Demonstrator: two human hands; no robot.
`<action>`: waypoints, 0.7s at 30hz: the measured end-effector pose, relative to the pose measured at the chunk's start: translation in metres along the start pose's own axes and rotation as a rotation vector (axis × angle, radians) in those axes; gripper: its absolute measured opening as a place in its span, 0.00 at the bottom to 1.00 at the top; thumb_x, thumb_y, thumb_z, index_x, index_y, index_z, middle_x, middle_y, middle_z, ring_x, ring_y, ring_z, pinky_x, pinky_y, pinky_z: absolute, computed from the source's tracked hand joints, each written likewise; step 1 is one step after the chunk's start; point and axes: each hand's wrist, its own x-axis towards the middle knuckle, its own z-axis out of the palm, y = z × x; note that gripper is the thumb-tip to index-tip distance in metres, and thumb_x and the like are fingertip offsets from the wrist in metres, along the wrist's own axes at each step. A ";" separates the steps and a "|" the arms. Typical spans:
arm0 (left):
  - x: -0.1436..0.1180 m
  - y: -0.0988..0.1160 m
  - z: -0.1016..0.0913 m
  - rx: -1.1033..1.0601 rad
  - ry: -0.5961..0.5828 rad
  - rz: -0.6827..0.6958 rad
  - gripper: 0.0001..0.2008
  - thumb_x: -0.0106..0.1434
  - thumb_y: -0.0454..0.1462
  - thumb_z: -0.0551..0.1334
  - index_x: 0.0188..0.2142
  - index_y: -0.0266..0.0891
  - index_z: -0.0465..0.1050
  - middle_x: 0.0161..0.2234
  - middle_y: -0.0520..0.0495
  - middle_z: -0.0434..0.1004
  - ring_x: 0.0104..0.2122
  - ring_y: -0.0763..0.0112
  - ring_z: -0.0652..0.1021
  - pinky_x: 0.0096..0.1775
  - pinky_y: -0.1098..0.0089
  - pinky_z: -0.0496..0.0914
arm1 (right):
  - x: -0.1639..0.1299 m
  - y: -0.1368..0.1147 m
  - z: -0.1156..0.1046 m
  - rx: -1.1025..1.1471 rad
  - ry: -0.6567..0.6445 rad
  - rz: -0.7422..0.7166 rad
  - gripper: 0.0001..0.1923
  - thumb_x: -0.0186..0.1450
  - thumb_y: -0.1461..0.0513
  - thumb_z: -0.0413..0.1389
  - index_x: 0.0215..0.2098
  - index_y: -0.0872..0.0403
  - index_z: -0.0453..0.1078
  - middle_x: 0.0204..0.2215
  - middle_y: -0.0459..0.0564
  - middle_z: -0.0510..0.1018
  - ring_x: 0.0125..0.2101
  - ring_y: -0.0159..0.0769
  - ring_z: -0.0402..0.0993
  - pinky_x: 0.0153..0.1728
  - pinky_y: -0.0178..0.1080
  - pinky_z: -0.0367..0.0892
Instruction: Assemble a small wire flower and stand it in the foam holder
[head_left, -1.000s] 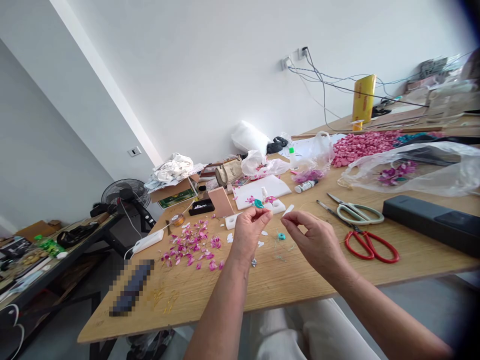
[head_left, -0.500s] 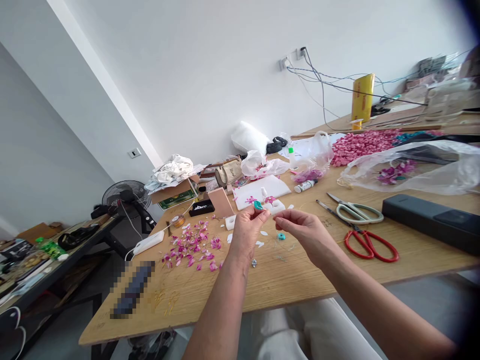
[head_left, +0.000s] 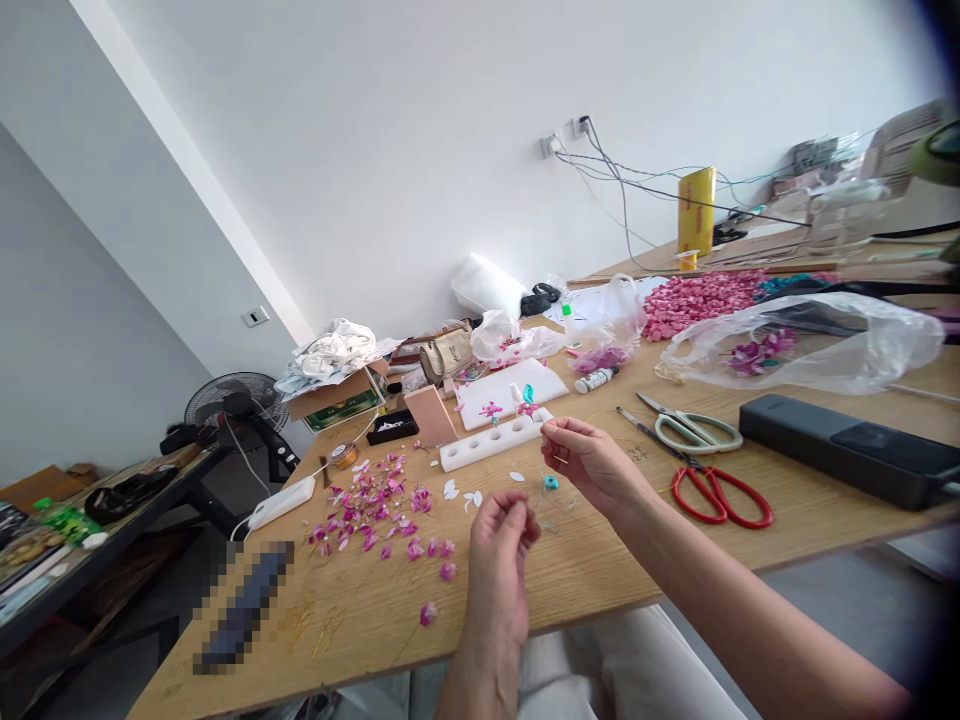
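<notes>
My right hand [head_left: 589, 455] is closed in a pinch above the table. A small teal leaf [head_left: 529, 393] stands just past its fingertips, and a thin pale end pokes out below the fingers, so it seems to hold the leaf by its stem. My left hand [head_left: 506, 545] is lower and nearer to me, thumb and curled fingers together; anything in them is too small to make out. Between the hands lies a teal thread spool [head_left: 551, 482] with loose thread. Behind them is a white holder with round holes [head_left: 472, 453], with a pink flower [head_left: 491, 410] near it.
Loose magenta petals [head_left: 375, 505] cover the table's left part. White petal pieces [head_left: 450, 490] lie near the holder. On the right are red-handled scissors [head_left: 720, 495], pale-handled scissors [head_left: 697, 433], a dark long box [head_left: 840, 450] and a clear plastic bag [head_left: 862, 340].
My left hand has come down toward me, away from the teal leaf it held. My right hand is now closest to the leaf. The white holder is less covered, and the view has shifted slightly.
</notes>
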 end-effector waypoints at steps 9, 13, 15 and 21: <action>-0.017 -0.018 -0.016 0.003 -0.010 -0.066 0.12 0.48 0.41 0.71 0.29 0.35 0.75 0.24 0.52 0.69 0.26 0.76 0.68 0.32 0.74 0.62 | 0.014 0.008 -0.004 -0.026 0.017 -0.012 0.14 0.49 0.55 0.63 0.23 0.54 0.64 0.19 0.41 0.67 0.22 0.28 0.63 0.28 0.35 0.61; -0.007 -0.002 -0.015 0.074 -0.014 -0.008 0.13 0.52 0.41 0.70 0.34 0.36 0.75 0.27 0.51 0.69 0.28 0.76 0.69 0.35 0.74 0.65 | 0.009 0.007 -0.007 -0.116 -0.062 -0.036 0.14 0.50 0.53 0.62 0.23 0.53 0.65 0.20 0.42 0.67 0.24 0.29 0.63 0.31 0.35 0.62; 0.001 0.012 -0.017 0.154 0.002 0.073 0.16 0.54 0.42 0.69 0.42 0.39 0.74 0.38 0.48 0.72 0.33 0.75 0.72 0.38 0.73 0.67 | 0.004 0.003 -0.009 -0.198 -0.183 -0.038 0.13 0.51 0.54 0.62 0.23 0.53 0.66 0.20 0.42 0.68 0.25 0.30 0.64 0.32 0.36 0.61; 0.023 0.050 -0.023 0.494 -0.251 0.041 0.24 0.50 0.42 0.71 0.46 0.39 0.75 0.38 0.46 0.75 0.33 0.70 0.74 0.35 0.72 0.68 | -0.013 -0.005 -0.018 -0.549 -0.545 -0.027 0.05 0.53 0.62 0.60 0.23 0.56 0.71 0.20 0.41 0.69 0.24 0.29 0.63 0.28 0.33 0.57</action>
